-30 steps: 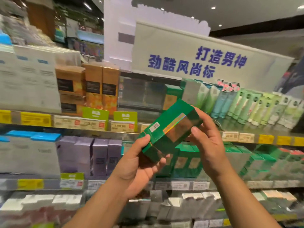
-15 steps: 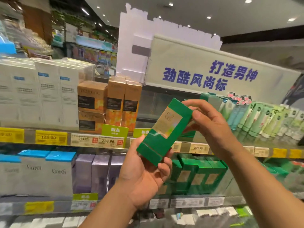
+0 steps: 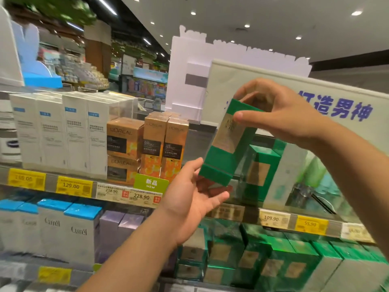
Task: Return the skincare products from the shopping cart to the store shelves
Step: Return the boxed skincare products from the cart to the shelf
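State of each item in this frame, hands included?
green box: tilted, off the shelf, top end pinched by right hand
right hand: grips the box's top
left hand: open under the box's lower end
matching green box: upright on shelf
orange boxes: upright on shelf
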The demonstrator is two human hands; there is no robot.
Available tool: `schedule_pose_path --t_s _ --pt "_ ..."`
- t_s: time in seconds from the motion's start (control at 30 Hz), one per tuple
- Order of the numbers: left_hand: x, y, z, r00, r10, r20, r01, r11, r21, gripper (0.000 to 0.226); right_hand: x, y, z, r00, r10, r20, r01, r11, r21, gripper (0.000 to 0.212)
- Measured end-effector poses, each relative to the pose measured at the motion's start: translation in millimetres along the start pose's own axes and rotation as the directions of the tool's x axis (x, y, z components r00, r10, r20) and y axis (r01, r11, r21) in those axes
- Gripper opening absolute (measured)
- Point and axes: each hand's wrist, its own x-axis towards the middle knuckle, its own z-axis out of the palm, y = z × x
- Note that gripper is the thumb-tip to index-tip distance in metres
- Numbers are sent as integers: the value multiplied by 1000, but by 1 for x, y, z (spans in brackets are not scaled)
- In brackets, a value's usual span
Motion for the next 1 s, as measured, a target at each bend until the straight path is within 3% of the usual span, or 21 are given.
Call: schedule_pose_path --t_s 0.2,0.37,0.7,1.0 --pt "6 0 -4 968 240 -70 -208 928 310 44 22 25 -1 999 15 36 -10 991 -130 51" --pt "13 1 -2 935 353 17 -306 783 542 48 34 41 -2 989 65 132 -15 937 -349 39" --pt "26 -14 13 962 250 109 -246 625 741 67 27 48 11 944 187 272 2 821 -571 49" --pt "33 -29 14 965 204 164 -242 462 853 78 22 58 17 905 306 295 -45 759 -650 48"
